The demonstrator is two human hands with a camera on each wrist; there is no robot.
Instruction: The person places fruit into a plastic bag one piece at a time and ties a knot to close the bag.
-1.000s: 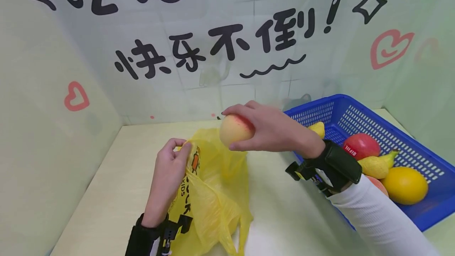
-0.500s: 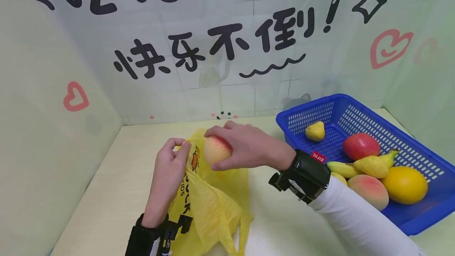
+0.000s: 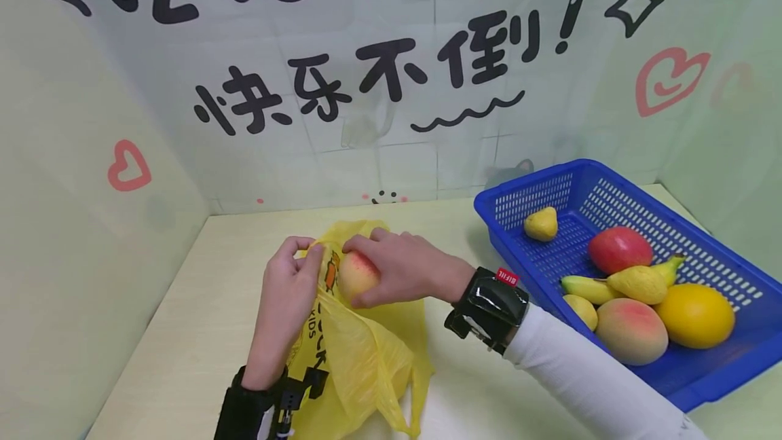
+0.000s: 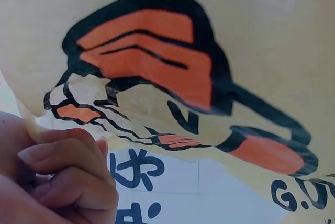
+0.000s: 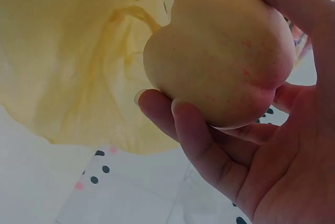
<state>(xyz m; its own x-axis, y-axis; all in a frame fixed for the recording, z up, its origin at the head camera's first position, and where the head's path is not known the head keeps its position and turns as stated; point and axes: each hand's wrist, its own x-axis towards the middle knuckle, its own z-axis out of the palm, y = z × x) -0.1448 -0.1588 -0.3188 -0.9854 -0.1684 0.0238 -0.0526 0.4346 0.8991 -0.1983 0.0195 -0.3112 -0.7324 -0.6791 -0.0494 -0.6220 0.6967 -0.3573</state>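
My left hand (image 3: 288, 297) pinches the upper edge of a yellow plastic bag (image 3: 373, 358) that lies slack on the table. Black lettering and an orange-and-black cartoon print show on the bag, large in the left wrist view beside my curled fingers (image 4: 73, 156). A pale peach (image 3: 357, 277) with a pink blush is in my right hand (image 3: 403, 267), right at the mouth of the bag. Fingers and thumb wrap round the peach (image 5: 220, 51) in the right wrist view, with the thin yellow plastic (image 5: 78, 67) close beside it.
To the right stands a blue perforated basket (image 3: 525, 189). Inside are a red mango-like fruit (image 3: 620, 250), another peach (image 3: 632, 331), a yellow round fruit (image 3: 696, 316), a banana (image 3: 583, 288) and several small yellow pears (image 3: 541, 224). A printed wall sheet (image 3: 342, 168) rises behind the table.
My right hand has carried the peach left and down from above the bag to its mouth, uncovering more of the basket. My left hand keeps its grip on the bag almost unmoved.
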